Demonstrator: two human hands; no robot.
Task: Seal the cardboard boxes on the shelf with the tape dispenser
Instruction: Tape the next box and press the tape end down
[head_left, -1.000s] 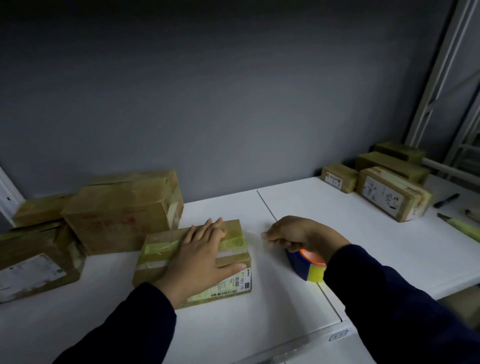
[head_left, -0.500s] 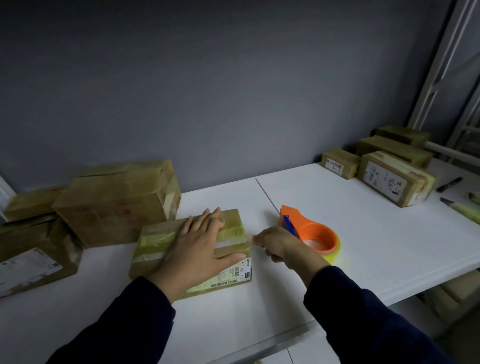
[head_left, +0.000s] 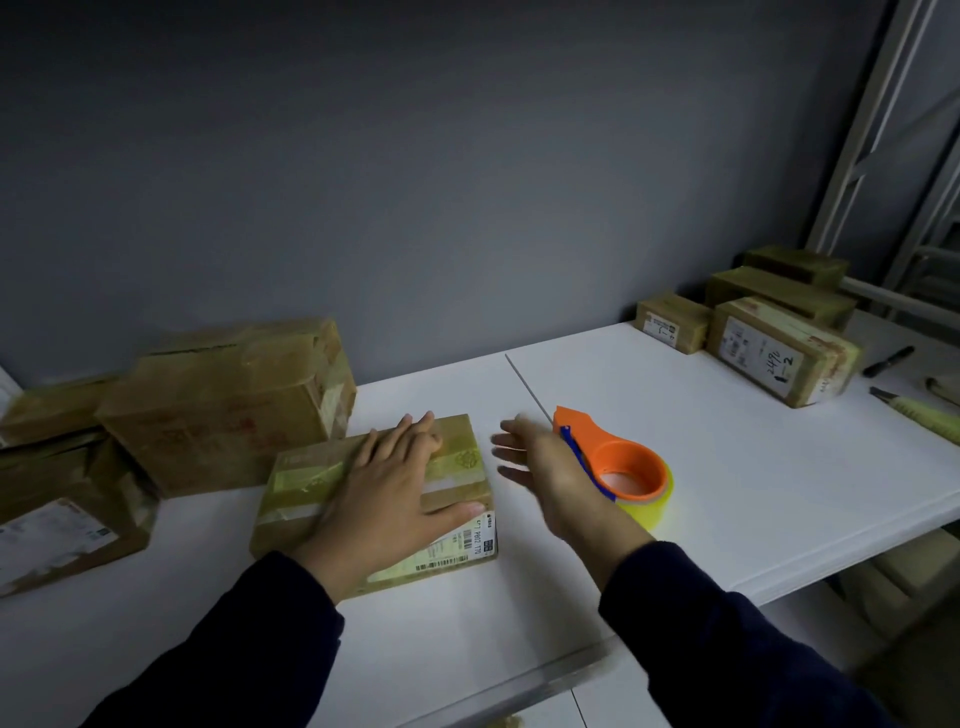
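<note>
A small flat cardboard box (head_left: 311, 483) with tape strips and a shipping label lies on the white shelf (head_left: 701, 441) in front of me. My left hand (head_left: 395, 488) rests flat on its top, fingers straight. Just right of the box, my right hand (head_left: 540, 467) hovers with fingers spread and holds nothing. The orange tape dispenser (head_left: 623, 467) with a yellowish tape roll lies on the shelf, close behind and to the right of that hand.
A larger taped box (head_left: 223, 405) and other boxes (head_left: 62, 509) stand at the left. Several small boxes (head_left: 779, 353) are stacked at the far right, next to a black marker (head_left: 888, 361) and a yellow-handled tool (head_left: 919, 415). A metal rack frame (head_left: 883, 156) rises at the right.
My right hand let go of the tape dispenser, which now lies on the shelf, and opened its fingers beside the box. My left hand stayed flat on the box.
</note>
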